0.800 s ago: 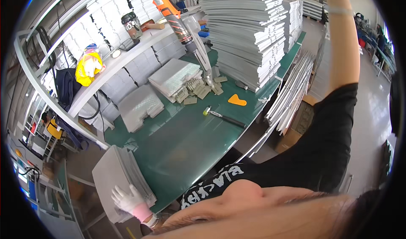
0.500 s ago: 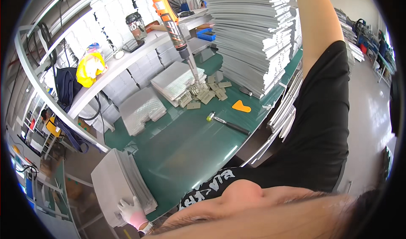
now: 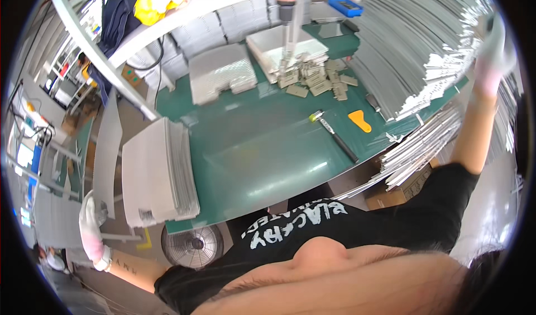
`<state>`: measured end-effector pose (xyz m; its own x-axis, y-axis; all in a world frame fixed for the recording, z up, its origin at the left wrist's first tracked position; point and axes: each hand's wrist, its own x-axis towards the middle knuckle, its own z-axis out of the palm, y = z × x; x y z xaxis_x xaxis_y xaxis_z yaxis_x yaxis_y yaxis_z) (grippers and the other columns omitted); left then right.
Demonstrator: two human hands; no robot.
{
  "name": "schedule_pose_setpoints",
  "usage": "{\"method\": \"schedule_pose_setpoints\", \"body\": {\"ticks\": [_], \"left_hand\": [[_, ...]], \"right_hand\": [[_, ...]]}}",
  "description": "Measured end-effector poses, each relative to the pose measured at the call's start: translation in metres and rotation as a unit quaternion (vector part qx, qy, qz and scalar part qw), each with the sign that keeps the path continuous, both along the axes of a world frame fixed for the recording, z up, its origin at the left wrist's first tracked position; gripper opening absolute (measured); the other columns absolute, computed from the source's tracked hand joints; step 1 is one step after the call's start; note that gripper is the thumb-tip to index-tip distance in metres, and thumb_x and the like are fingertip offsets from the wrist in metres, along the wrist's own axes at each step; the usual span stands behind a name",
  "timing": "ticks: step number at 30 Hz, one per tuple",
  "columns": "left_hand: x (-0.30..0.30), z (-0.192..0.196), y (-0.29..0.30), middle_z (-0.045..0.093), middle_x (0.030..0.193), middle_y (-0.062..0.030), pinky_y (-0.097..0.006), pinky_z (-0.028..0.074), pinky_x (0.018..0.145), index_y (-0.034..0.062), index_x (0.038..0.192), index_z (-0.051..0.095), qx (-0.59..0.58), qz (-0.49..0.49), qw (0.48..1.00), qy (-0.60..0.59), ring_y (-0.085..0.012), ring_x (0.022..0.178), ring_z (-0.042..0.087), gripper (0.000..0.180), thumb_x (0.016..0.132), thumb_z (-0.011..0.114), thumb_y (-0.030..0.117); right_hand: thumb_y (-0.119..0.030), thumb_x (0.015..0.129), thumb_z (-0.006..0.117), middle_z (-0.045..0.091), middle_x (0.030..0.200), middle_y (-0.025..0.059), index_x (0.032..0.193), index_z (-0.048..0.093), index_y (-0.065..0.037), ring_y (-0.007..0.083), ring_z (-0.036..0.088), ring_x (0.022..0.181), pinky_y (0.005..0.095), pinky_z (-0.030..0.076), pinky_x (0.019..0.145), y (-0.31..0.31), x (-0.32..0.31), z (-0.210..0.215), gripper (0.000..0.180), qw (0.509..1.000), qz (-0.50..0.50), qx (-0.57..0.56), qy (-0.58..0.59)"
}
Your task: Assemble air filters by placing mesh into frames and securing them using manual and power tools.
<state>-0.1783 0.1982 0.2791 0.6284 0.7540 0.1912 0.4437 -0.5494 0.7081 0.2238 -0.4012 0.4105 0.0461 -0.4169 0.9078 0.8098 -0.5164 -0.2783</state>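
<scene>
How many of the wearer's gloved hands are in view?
2: the left hand, lower left, beside a thin grey sheet; the right hand, upper right, blurred, by the tall stack of grey panels.

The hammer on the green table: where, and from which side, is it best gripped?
Likely take the hammer by its black handle, coming from the person's side: it lies flat, the handle's end nearer the person, the head farther away.
</scene>
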Motion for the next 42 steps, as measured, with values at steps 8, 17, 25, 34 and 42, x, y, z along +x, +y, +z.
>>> {"method": "schedule_pose_setpoints", "body": {"ticks": [8,17,25,34,42], "left_hand": [[0.108,-0.096,-0.168,0.065,0.113,-0.0237,-0.044,0.052,0.086,-0.0036,0.125,0.057,0.294,-0.222,0.929,0.025,-0.0379,0.097,0.066,0.075,0.074,0.077,0.049],[0.207,-0.221,-0.223,0.069,0.095,-0.0185,-0.044,0.052,0.08,0.0023,0.116,0.061,-0.006,-0.393,0.894,0.217,-0.0356,0.091,0.067,0.063,0.09,0.052,0.059],[0.387,-0.274,-0.001,0.051,0.133,-0.0288,-0.045,0.038,0.108,-0.0083,0.126,0.053,0.251,-0.048,0.96,-0.115,-0.0405,0.127,0.046,0.059,0.085,0.066,0.031],[0.484,-0.288,0.083,0.044,0.141,-0.0276,-0.049,0.036,0.107,-0.002,0.135,0.047,0.068,-0.014,0.997,0.041,-0.0406,0.129,0.045,0.066,0.087,0.058,0.043],[0.476,-0.224,0.073,0.056,0.132,-0.0233,-0.047,0.035,0.108,-0.0017,0.135,0.05,0.149,-0.049,0.988,0.011,-0.0312,0.125,0.051,0.063,0.089,0.059,0.041]], "right_hand": [[-0.001,0.075,0.063,0.061,0.077,0.0075,0.112,0.065,-0.005,0.0258,0.059,0.068,0.0379,0.048,0.064,0.104,-0.044,-0.259,0.038,0.879,0.215,-0.416,0.089],[-0.02,0.084,0.057,0.048,0.141,0.0172,0.133,0.054,-0.012,0.0386,0.038,0.136,0.0587,0.024,0.113,0.252,0.009,-0.436,0.05,0.64,0.238,-0.604,0.41],[-0.018,0.081,0.057,0.041,0.147,0.0191,0.132,0.055,-0.01,0.0394,0.039,0.136,0.0553,0.026,0.113,0.36,0.127,-0.412,0.052,0.749,0.271,-0.504,0.334],[-0.039,0.084,0.058,0.04,0.143,0.0253,0.143,0.04,-0.009,0.0429,0.037,0.135,0.062,0.026,0.109,0.465,0.179,-0.364,0.067,0.634,0.144,-0.462,0.604],[-0.014,0.082,0.064,0.054,0.131,0.0179,0.138,0.047,-0.009,0.0314,0.058,0.113,0.0487,0.045,0.099,0.469,0.217,-0.326,0.059,0.828,0.261,-0.311,0.388]]}}
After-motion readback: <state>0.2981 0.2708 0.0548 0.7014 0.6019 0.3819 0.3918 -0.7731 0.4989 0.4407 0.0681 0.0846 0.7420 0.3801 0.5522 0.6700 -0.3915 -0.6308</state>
